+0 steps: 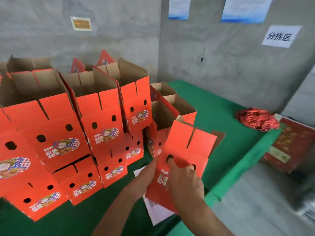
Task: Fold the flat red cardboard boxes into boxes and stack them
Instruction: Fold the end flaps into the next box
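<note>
A red cardboard box (189, 145) stands tilted at the lower middle, its top flaps up, in both of my hands. My right hand (185, 180) lies against its front face with fingers curled into the two round holes. My left hand (147, 174) grips its left edge. To the left, several folded red boxes (61, 133) with open tops stand stacked in two layers on the green table (221, 120). Another open box (172, 106) stands just behind the one I hold.
A heap of red cords (257, 120) lies at the table's right end. Dark red flat packs (293, 147) sit lower, beyond the table's edge. White paper (157, 213) lies under the held box. Grey walls with posted sheets (281, 36) close the back.
</note>
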Available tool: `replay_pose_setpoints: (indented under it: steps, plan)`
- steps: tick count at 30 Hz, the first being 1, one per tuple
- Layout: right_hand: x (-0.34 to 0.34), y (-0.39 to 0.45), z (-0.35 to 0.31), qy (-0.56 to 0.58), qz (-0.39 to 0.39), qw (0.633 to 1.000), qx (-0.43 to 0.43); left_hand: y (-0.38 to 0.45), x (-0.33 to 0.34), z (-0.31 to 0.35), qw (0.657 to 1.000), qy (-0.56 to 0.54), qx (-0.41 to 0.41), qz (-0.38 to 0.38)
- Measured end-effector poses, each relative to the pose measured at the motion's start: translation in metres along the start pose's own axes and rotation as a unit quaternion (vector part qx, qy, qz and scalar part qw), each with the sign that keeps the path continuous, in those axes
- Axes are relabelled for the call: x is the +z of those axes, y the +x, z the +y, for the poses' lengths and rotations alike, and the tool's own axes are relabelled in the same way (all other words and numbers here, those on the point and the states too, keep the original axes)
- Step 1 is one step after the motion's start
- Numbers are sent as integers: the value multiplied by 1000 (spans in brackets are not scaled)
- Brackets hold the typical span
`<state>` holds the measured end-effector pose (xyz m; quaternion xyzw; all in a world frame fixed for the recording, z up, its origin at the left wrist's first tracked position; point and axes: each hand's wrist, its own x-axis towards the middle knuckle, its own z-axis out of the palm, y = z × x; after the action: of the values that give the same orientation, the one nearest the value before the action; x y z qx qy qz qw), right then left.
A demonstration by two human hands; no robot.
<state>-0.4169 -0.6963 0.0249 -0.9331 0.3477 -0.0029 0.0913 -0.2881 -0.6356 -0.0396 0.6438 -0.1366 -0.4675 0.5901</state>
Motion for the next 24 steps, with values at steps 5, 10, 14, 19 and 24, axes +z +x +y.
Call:
replay_pose_setpoints:
  steps: [5, 10, 14, 19, 24]
  plan:
    - [64, 9, 45, -5, 69, 993, 94, 46, 59, -7, 997, -42, 26, -52]
    - [96, 28, 111, 27, 134, 984, 111, 82, 114, -15, 994, -39, 10, -104]
    - [118, 50, 165, 69, 136, 984, 94, 102, 149, -20, 995, -13, 47, -84]
    - [147, 83, 217, 85, 108, 989, 50, 132, 173, -32, 995, 0, 89, -40]
    - [171, 130, 254, 110, 78, 991, 0, 168, 190, -45, 991, -14, 131, -6]
